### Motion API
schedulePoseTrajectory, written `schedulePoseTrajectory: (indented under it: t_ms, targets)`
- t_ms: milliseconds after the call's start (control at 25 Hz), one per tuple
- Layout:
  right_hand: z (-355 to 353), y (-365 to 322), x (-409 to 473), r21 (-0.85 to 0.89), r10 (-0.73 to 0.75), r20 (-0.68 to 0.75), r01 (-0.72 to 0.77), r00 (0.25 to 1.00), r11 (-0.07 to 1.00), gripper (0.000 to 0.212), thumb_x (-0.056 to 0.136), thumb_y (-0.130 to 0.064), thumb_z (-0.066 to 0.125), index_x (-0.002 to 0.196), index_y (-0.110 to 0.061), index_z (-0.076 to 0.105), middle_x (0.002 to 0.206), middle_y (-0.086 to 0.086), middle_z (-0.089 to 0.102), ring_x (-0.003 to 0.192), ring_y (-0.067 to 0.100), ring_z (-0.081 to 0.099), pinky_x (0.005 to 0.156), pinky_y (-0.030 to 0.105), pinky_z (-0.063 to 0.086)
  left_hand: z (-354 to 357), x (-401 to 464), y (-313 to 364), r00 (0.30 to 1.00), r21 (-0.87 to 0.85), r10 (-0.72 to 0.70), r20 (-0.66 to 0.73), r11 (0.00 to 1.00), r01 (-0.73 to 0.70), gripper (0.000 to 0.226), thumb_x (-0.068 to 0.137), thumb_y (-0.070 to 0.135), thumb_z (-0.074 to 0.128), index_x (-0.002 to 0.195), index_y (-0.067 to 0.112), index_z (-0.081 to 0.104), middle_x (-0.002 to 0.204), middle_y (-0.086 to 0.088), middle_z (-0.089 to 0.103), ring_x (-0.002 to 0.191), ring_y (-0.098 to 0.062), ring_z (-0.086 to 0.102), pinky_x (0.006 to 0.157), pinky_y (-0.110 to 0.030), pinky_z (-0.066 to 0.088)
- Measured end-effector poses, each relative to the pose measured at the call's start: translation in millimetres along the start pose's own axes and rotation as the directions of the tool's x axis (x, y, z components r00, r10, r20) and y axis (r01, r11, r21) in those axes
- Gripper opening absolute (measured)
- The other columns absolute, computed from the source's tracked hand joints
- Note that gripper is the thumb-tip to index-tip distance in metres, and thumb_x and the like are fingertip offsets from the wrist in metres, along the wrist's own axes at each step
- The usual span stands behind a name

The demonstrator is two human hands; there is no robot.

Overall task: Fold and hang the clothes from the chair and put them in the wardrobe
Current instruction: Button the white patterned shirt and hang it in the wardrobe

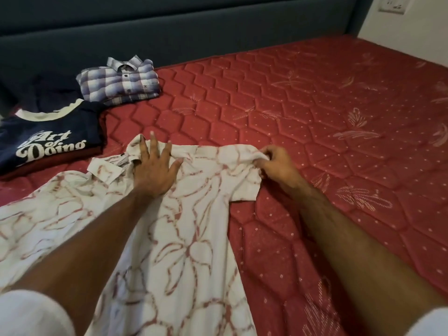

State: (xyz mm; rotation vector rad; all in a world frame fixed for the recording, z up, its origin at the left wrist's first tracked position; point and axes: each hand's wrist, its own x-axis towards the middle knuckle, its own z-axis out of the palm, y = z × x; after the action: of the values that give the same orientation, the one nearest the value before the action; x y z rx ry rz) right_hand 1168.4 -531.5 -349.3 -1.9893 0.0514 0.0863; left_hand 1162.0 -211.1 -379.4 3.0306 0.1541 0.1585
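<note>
A white shirt with a red floral print [184, 238] lies spread across the near left part of the red mattress [315, 122], collar toward the far side. My left hand [155, 170] presses flat on it just below the collar, fingers spread and straight. My right hand [274, 163] pinches the edge of the short sleeve at the shirt's right shoulder, lifting the cloth slightly. A folded navy T-shirt with white lettering [48, 139] rests on a dark red garment at the left. A folded blue checked shirt [121, 80] sits behind it.
A dark blue-grey upholstered headboard [194, 27] runs along the far side of the bed. More dark clothing [48, 93] is heaped at the far left. A wall socket [394, 4] is at the top right. The mattress's right half carries nothing.
</note>
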Motion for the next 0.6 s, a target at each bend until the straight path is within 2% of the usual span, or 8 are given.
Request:
schedulePoseTrajectory:
  t_ms: [40, 120, 240, 320, 400, 480, 560, 600]
  targets:
    - [-3.3, 0.2, 8.8, 0.157, 0.046, -0.127, -0.025, 0.991, 0.987, 0.014, 0.092, 0.0, 0.067, 0.1, -0.009, 0.06, 0.077, 0.009, 0.062, 0.051, 0.014, 0.057, 0.049, 0.031, 0.049, -0.4, 6.0, -5.8, 1.0, 0.012, -0.003, -0.013, 1.0, 0.003, 0.071, 0.101, 0.065, 0.025, 0.162, 0.03, 0.012, 0.169, -0.006, -0.019, 0.153, -0.032, -0.023, 0.115, -0.069, 0.018]
    - [-13.2, 2.7, 20.3, 0.252, 0.122, -0.264, -0.054, 0.957, 0.966, 0.018, 0.097, -0.006, 0.065, 0.112, -0.01, 0.055, 0.092, 0.013, 0.062, 0.054, 0.015, 0.061, 0.048, 0.034, 0.054, 3.2, 16.8, -14.6, 1.0, 0.032, -0.003, 0.015, 0.999, 0.002, 0.072, 0.102, 0.063, 0.022, 0.162, 0.025, 0.012, 0.169, -0.009, -0.016, 0.153, -0.036, -0.021, 0.116, -0.069, 0.015]
    - [-19.3, 4.5, -7.1, -0.008, 0.083, -0.25, -0.088, 0.965, 0.996, 0.037, 0.097, -0.034, 0.067, 0.124, -0.014, 0.05, 0.109, 0.007, 0.063, 0.082, 0.021, 0.068, 0.071, 0.046, 0.061, 6.7, 12.2, -17.7, 0.99, 0.006, 0.135, 0.047, 0.991, -0.135, 0.075, 0.101, 0.057, 0.015, 0.159, 0.01, 0.02, 0.169, -0.016, 0.002, 0.154, -0.044, -0.001, 0.114, -0.069, 0.028]
    - [-10.5, 15.2, -52.7, -0.368, -0.147, -0.243, 0.049, 0.959, 0.929, 0.038, 0.096, -0.04, 0.063, 0.124, -0.017, 0.051, 0.117, 0.003, 0.054, 0.102, 0.021, 0.057, 0.087, 0.043, 0.053, -3.2, -14.6, -14.3, 0.968, -0.014, 0.243, 0.059, 0.97, -0.242, 0.066, 0.099, 0.046, 0.024, 0.156, 0.011, 0.026, 0.167, -0.014, 0.016, 0.152, -0.038, 0.018, 0.111, -0.062, 0.036]
    - [13.3, 11.8, -101.1, -0.602, -0.448, -0.102, 0.303, 0.888, 0.739, 0.027, 0.096, -0.025, 0.057, 0.122, -0.02, 0.056, 0.119, 0.0, 0.049, 0.107, 0.02, 0.045, 0.09, 0.039, 0.041, -18.2, -57.2, -16.4, 0.932, 0.023, 0.361, 0.012, 0.932, -0.362, 0.057, 0.099, 0.041, 0.033, 0.15, 0.017, 0.036, 0.161, -0.011, 0.032, 0.144, -0.032, 0.036, 0.109, -0.056, 0.038]
    - [50.5, -11.7, -128.3, -0.546, -0.482, 0.184, 0.497, 0.857, 0.675, 0.03, 0.098, -0.022, 0.054, 0.127, -0.023, 0.057, 0.126, -0.002, 0.048, 0.112, 0.019, 0.041, 0.093, 0.039, 0.037, -31.1, -103.6, -36.2, 0.905, 0.053, 0.425, -0.024, 0.904, -0.424, 0.049, 0.1, 0.043, 0.032, 0.141, 0.022, 0.047, 0.153, -0.006, 0.044, 0.135, -0.028, 0.046, 0.104, -0.051, 0.041]
    - [91.9, -34.5, -133.5, -0.51, -0.437, 0.432, 0.613, 0.789, 0.603, 0.037, 0.101, -0.031, 0.052, 0.137, -0.024, 0.054, 0.138, -0.003, 0.046, 0.123, 0.02, 0.041, 0.099, 0.04, 0.034, -42.3, -135.1, -74.2, 0.95, 0.058, 0.309, -0.043, 0.95, -0.307, 0.043, 0.101, 0.043, 0.035, 0.136, 0.026, 0.051, 0.149, -0.001, 0.047, 0.133, -0.025, 0.048, 0.103, -0.048, 0.039]
    - [112.9, -43.3, -130.3, -0.499, -0.439, 0.482, 0.65, 0.758, 0.574, 0.04, 0.101, -0.034, 0.052, 0.14, -0.024, 0.052, 0.142, -0.002, 0.045, 0.126, 0.022, 0.041, 0.1, 0.04, 0.033, -49.3, -147.6, -98.2, 0.981, 0.053, 0.188, -0.043, 0.981, -0.186, 0.04, 0.1, 0.042, 0.04, 0.136, 0.026, 0.05, 0.15, -0.001, 0.045, 0.135, -0.025, 0.045, 0.104, -0.05, 0.038]
